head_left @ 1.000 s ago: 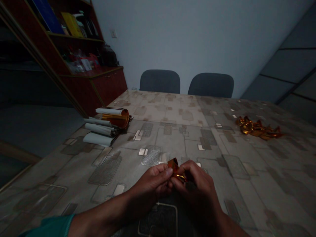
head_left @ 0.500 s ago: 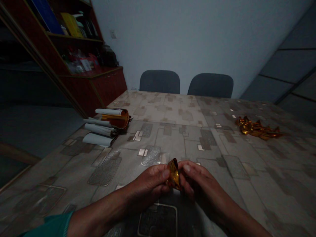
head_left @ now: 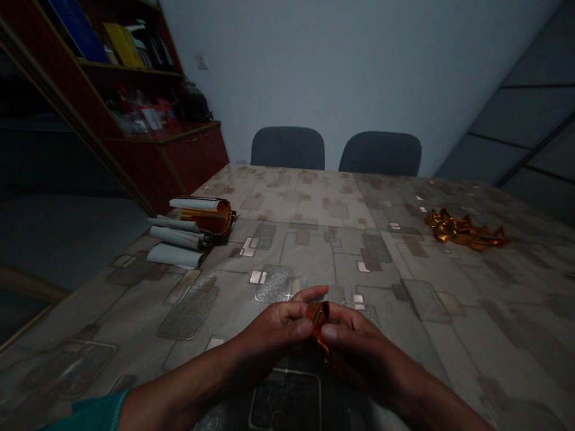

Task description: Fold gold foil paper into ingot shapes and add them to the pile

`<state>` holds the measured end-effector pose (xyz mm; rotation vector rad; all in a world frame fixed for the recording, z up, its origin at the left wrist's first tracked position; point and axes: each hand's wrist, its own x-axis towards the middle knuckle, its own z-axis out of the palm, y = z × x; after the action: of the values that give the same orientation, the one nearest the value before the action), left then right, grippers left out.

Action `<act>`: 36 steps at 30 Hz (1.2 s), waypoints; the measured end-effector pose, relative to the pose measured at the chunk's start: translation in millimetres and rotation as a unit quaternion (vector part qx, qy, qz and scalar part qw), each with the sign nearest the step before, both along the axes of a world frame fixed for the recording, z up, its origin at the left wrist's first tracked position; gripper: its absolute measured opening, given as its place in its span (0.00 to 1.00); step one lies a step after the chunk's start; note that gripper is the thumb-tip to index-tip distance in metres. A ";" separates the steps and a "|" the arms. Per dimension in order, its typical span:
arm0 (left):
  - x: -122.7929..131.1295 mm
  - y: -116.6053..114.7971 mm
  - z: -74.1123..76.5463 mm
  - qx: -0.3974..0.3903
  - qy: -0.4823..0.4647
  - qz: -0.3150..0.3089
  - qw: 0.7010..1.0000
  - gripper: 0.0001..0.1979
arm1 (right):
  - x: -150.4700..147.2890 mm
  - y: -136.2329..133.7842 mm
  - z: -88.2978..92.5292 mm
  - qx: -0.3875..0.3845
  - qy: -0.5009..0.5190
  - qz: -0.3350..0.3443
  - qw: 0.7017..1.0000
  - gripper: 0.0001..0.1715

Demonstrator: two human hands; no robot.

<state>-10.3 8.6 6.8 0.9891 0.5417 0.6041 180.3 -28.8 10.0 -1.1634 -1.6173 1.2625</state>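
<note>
A crumpled piece of gold-orange foil is pinched between my left hand and my right hand, just above the table near my body. Both thumbs press on it, and the fingers hide its lower part. Off to the far right on the table lies a heap of similar crumpled gold foil pieces. Far left of my hands are several white-backed rolled sheets and a curled sheet of gold foil. Neither hand touches these.
My hands are over a grey patterned table cover. Two dark chairs stand beyond the far edge, with a red-brown shelf unit holding books and bags at the back left. The table's left edge drops to a dark floor.
My hands have come closer together around the foil, and my left fingers now stretch over it. The foil has turned and looks more tightly pinched. The view has shifted slightly.
</note>
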 end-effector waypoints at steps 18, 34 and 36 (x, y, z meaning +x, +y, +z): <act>4.3 -4.1 -14.4 -0.066 -0.010 0.001 0.998 0.19 | -3.9 2.6 -4.7 -0.245 0.291 0.095 0.920 0.21; 3.6 -3.0 -2.8 -0.104 -0.039 -0.008 0.994 0.19 | 1.6 7.6 0.9 -0.193 0.242 0.072 0.948 0.15; 2.3 -1.7 -5.6 -0.106 -0.021 0.012 0.994 0.17 | 1.8 8.5 -0.4 -0.189 0.233 0.068 0.951 0.15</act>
<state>-7.9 7.0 1.2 0.7688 0.5691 0.5750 182.0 -20.3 9.6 -0.8824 -1.1469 1.8354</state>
